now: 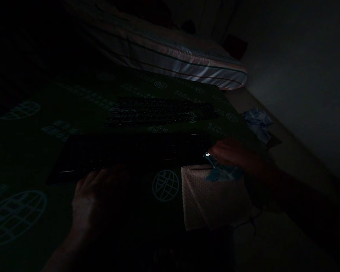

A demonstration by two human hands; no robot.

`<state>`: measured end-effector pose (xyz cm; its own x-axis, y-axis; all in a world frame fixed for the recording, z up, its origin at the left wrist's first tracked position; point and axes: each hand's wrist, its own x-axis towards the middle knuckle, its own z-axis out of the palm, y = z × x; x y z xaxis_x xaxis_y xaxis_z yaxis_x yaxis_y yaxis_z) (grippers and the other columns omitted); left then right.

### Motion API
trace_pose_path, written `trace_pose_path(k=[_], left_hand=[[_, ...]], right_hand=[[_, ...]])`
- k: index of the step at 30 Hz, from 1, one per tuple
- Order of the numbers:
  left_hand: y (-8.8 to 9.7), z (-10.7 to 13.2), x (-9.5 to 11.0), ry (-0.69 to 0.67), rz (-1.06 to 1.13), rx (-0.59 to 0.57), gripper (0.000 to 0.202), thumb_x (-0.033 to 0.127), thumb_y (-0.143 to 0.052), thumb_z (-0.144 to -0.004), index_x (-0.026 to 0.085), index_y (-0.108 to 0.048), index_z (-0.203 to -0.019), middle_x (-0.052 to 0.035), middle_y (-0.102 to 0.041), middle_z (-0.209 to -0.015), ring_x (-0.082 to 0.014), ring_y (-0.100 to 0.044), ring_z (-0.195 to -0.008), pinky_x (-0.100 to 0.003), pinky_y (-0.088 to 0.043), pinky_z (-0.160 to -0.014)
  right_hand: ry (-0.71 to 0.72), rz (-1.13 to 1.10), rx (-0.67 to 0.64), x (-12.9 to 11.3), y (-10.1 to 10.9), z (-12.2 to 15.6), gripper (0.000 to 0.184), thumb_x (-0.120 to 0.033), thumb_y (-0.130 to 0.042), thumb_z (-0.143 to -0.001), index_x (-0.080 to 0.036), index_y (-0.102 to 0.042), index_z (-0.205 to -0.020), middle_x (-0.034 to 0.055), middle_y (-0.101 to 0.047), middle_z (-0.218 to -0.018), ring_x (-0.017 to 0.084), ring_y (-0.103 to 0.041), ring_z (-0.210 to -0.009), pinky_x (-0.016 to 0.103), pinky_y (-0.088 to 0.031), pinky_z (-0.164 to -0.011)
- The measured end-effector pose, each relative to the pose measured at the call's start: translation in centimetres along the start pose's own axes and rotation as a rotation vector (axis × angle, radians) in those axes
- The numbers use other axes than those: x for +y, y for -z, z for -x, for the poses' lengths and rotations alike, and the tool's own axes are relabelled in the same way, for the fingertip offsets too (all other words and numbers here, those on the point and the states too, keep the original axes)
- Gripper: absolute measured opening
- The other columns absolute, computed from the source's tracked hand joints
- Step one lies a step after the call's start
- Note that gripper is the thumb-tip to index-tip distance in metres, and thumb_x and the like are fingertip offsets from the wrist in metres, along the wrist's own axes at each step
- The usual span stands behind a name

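The scene is very dark. A long black keyboard (136, 151) lies across the green sheet in front of me. My left hand (95, 189) is closed at its near edge, towards the left end; the fingertips fade into shadow. Over the keyboard's right end, my right hand (226, 151) is closed, pinching a crumpled blue cloth-like piece (223, 173). A small bright spot shows by its fingertips. Some of the blue piece hangs over a folded beige cloth (212, 200), which lies just nearer than the keyboard's right end.
Behind the keyboard, rows of small black pieces that look like keycaps (161, 109) are laid out on the printed green sheet (136, 130). Farther back is a striped mattress (192, 66). Crumpled pale material (257, 121) lies on the floor beside the wall at right.
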<state>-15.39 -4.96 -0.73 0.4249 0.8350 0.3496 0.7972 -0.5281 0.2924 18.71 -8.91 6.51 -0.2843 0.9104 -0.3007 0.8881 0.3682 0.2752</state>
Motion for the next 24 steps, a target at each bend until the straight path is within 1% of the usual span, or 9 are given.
trace_pose_path(k=[2, 4, 6, 8, 10, 13, 16, 20, 24], left_hand=[[-0.1, 0.1, -0.1, -0.034, -0.075, -0.012, 0.042, 0.037, -0.032, -0.082, 0.015, -0.066, -0.092, -0.0136, -0.065, -0.100, -0.0292, -0.054, -0.083, -0.041, -0.037, -0.071], [-0.2, 0.2, -0.2, -0.063, -0.142, -0.004, 0.043, 0.037, -0.030, -0.083, 0.016, -0.066, -0.091, -0.0132, -0.065, -0.099, -0.0284, -0.054, -0.083, -0.040, -0.038, -0.070], [-0.4, 0.3, -0.3, -0.080, -0.165, 0.024, 0.042, 0.036, -0.028, -0.084, 0.017, -0.065, -0.091, -0.0117, -0.065, -0.098, -0.0271, -0.054, -0.083, -0.039, -0.038, -0.071], [-0.5, 0.3, -0.4, -0.093, -0.165, 0.036, 0.041, 0.035, -0.028, -0.085, 0.018, -0.064, -0.092, -0.0106, -0.065, -0.099, -0.0259, -0.054, -0.085, -0.038, -0.038, -0.072], [-0.4, 0.3, -0.4, -0.094, -0.158, 0.021, 0.040, 0.036, -0.029, -0.085, 0.018, -0.064, -0.092, -0.0108, -0.065, -0.099, -0.0257, -0.054, -0.085, -0.038, -0.038, -0.073], [-0.3, 0.3, -0.4, -0.072, -0.162, -0.004, 0.042, 0.037, -0.029, -0.085, 0.016, -0.064, -0.094, -0.0123, -0.065, -0.099, -0.0269, -0.054, -0.084, -0.038, -0.038, -0.072], [-0.3, 0.4, -0.5, -0.064, -0.159, -0.002, 0.043, 0.036, -0.028, -0.085, 0.015, -0.064, -0.096, -0.0130, -0.064, -0.101, -0.0280, -0.053, -0.085, -0.040, -0.038, -0.073], [-0.4, 0.4, -0.5, -0.078, -0.150, 0.019, 0.042, 0.036, -0.029, -0.085, 0.016, -0.065, -0.093, -0.0128, -0.064, -0.100, -0.0282, -0.054, -0.084, -0.039, -0.038, -0.071], [-0.2, 0.3, -0.3, -0.097, -0.147, 0.031, 0.043, 0.036, -0.028, -0.086, 0.014, -0.065, -0.093, -0.0139, -0.065, -0.098, -0.0278, -0.054, -0.083, -0.039, -0.038, -0.071]], right_hand=[[0.003, -0.002, -0.009, -0.1, -0.4, -0.2, 0.022, -0.017, -0.043, -0.083, -0.019, -0.065, -0.087, 0.0064, -0.066, -0.079, 0.016, -0.058, -0.072, 0.026, -0.033, -0.058], [-0.020, -0.001, -0.069, -0.5, -0.3, -0.6, 0.021, -0.017, -0.044, -0.082, -0.019, -0.065, -0.078, 0.0055, -0.066, -0.073, 0.016, -0.058, -0.066, 0.026, -0.030, -0.053], [-0.033, -0.003, -0.099, -0.6, -0.1, -0.8, 0.021, -0.018, -0.045, -0.082, -0.019, -0.065, -0.076, 0.0052, -0.066, -0.073, 0.016, -0.058, -0.065, 0.026, -0.029, -0.051], [-0.044, -0.008, -0.083, -0.4, 0.1, -0.5, 0.020, -0.018, -0.045, -0.082, -0.019, -0.065, -0.080, 0.0055, -0.066, -0.076, 0.016, -0.058, -0.068, 0.026, -0.030, -0.053], [-0.064, -0.010, -0.055, 0.1, 0.2, 0.1, 0.020, -0.017, -0.045, -0.083, -0.018, -0.065, -0.085, 0.0065, -0.066, -0.080, 0.016, -0.058, -0.072, 0.027, -0.031, -0.057], [-0.070, -0.023, -0.053, 0.4, 0.0, 0.5, 0.020, -0.015, -0.044, -0.082, -0.018, -0.064, -0.083, 0.0058, -0.065, -0.079, 0.015, -0.057, -0.069, 0.026, -0.032, -0.057], [-0.047, -0.036, -0.066, 0.0, -0.4, -0.2, 0.021, -0.017, -0.044, -0.083, -0.020, -0.064, -0.081, 0.0042, -0.064, -0.073, 0.014, -0.056, -0.063, 0.026, -0.030, -0.054], [-0.016, -0.030, -0.063, -0.5, -0.6, -0.8, 0.021, -0.020, -0.044, -0.083, -0.020, -0.064, -0.081, 0.0050, -0.065, -0.074, 0.016, -0.058, -0.067, 0.027, -0.031, -0.054], [-0.076, -0.018, -0.072, 0.2, -0.1, 0.2, 0.020, -0.016, -0.045, -0.082, -0.018, -0.065, -0.083, 0.0069, -0.066, -0.079, 0.016, -0.059, -0.072, 0.026, -0.035, -0.057]])
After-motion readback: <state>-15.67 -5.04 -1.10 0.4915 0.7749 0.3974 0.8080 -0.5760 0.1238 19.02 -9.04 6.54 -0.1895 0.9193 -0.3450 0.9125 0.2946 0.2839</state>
